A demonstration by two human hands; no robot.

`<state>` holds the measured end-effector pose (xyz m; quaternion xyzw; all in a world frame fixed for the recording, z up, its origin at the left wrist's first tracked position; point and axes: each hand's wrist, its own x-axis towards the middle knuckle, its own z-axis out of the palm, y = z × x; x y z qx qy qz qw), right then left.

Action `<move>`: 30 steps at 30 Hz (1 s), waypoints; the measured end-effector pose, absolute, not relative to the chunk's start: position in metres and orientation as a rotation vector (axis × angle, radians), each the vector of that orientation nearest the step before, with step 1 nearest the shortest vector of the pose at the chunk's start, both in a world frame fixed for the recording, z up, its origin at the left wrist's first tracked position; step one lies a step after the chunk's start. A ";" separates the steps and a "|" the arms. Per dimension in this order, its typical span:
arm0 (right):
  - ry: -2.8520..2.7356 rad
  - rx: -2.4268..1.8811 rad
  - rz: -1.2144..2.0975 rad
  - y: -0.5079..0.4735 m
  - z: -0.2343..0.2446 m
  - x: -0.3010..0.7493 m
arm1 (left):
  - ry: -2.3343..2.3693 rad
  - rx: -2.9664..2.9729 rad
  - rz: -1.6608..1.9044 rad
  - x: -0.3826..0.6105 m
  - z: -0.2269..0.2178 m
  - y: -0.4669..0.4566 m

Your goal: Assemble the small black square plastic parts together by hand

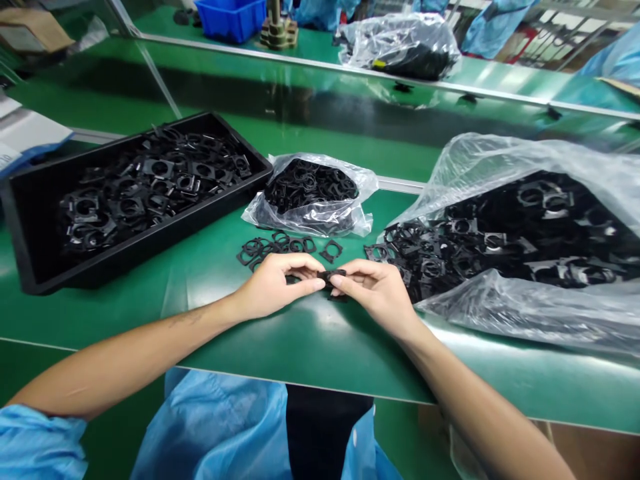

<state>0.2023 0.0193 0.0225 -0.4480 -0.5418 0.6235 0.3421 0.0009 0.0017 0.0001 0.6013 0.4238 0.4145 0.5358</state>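
Between my two hands is a small black plastic part (331, 275), held just above the green table. The fingers and thumb of my left hand (280, 283) pinch its left side. My right hand (376, 287) pinches it from the right. The fingers cover much of it, so its full shape is hidden. Several thin black rings (260, 249) lie loose behind my left hand, with a squarish black ring frame (331, 251) beside them. To the right, black frame parts (430, 257) spill from a large clear plastic bag (480, 170) close to my right hand.
A black tray (150, 250) full of black frame parts stands at the left. A smaller clear bag (320, 220) of black rings sits behind my hands. Beyond the clear divider are a blue bin (233, 20) and another wrapped bag (400, 40). The table's front edge runs below my forearms.
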 end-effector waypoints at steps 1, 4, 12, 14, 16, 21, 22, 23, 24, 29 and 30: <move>-1.407 -1.171 1.621 0.019 0.023 0.202 | 1.022 1.430 0.980 0.001 0.000 0.002; -1.409 -1.171 1.633 0.018 0.023 0.201 | 1.050 1.420 0.952 0.001 -0.001 0.003; -1.435 -1.109 1.692 0.018 0.028 0.201 | 0.893 1.258 0.925 0.001 -0.001 0.004; -1.404 -1.070 1.739 0.019 0.029 0.201 | 0.838 1.242 0.910 0.000 0.000 0.004; -1.371 -1.046 1.781 0.019 0.029 0.202 | 0.814 1.245 0.897 -0.001 0.001 0.004; -1.356 -1.064 1.762 0.018 0.027 0.202 | 0.900 1.298 0.903 -0.001 0.003 0.003; -1.357 -1.070 1.755 0.018 0.026 0.202 | 0.909 1.310 0.906 -0.001 0.003 0.002; -1.358 -1.077 1.750 0.017 0.026 0.202 | 0.912 1.322 0.912 -0.001 0.003 0.002; -1.360 -1.085 1.745 0.017 0.026 0.202 | 0.913 1.335 0.920 -0.001 0.003 0.001; -1.390 -1.121 1.723 0.019 0.027 0.202 | 0.954 1.456 0.975 -0.001 0.002 0.001; -1.399 -1.125 1.724 0.019 0.028 0.202 | 0.968 1.490 0.984 -0.001 0.002 0.000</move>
